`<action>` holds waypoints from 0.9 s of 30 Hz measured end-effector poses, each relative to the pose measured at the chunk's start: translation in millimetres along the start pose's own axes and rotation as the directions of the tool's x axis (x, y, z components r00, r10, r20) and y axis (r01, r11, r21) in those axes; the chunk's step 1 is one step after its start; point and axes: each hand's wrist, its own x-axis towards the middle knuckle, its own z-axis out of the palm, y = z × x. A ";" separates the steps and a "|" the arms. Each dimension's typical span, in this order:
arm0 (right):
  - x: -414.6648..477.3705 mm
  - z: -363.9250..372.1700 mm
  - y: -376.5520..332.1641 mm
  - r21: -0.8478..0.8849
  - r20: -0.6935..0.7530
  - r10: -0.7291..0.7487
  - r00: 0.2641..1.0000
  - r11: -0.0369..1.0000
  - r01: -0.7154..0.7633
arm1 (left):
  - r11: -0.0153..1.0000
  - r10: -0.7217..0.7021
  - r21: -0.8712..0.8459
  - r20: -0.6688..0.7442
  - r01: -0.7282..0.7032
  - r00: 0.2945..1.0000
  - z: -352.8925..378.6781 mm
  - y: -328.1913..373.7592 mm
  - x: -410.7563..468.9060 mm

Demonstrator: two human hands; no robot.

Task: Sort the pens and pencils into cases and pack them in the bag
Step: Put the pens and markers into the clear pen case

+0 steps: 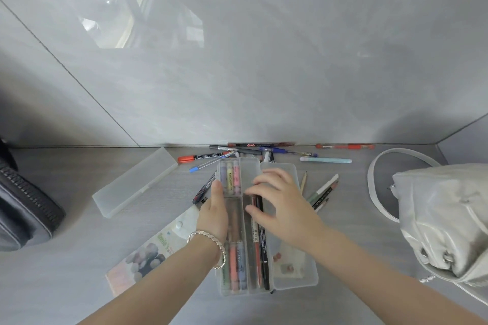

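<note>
Case point(239, 221) of clear plastic lies open in the middle of the table point(79, 285). Its lid point(295, 264) lies flat at 3 o'clock of the tray.

The left hand point(214, 210) grips the tray's 9 o'clock wall, thumb on the rim and the other fingers tucked out of sight. One bracelet point(208, 243) circles that wrist. The right hand point(280, 203) is over the tray with its fingers spread apart and nearly straight, tips at the long slot. I cannot tell whether they touch what lies there.

The tray holds three highlighters point(230, 177) at its 12 o'clock end and three more at its 6 o'clock end. Two pens point(261, 253) lie in the long slot. The middle slot is too blurred to count.

One frosted case point(134, 182) lies closed at 10 o'clock, and one pouch point(148, 253) at 8 o'clock. Loose pens point(237, 153) overlap at 12 o'clock by the wall point(264, 74), and their number is unclear. One teal pen point(326, 160) lies at 1 o'clock, with one red pen point(346, 146) beyond it. One pencil point(303, 182) lies just beside the lid, with several more sticks point(323, 192) at 2 o'clock. One silver bag point(443, 219) sits at 3 o'clock, and one dark bag point(23, 208) at 9 o'clock.
</note>
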 end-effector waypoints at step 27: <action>5.8 -12.7 2.5 0.229 0.212 0.444 0.870 0.843 -0.486 | 0.989 -0.147 -0.040 -0.047 0.145 0.988 3.8 -13.3 25.1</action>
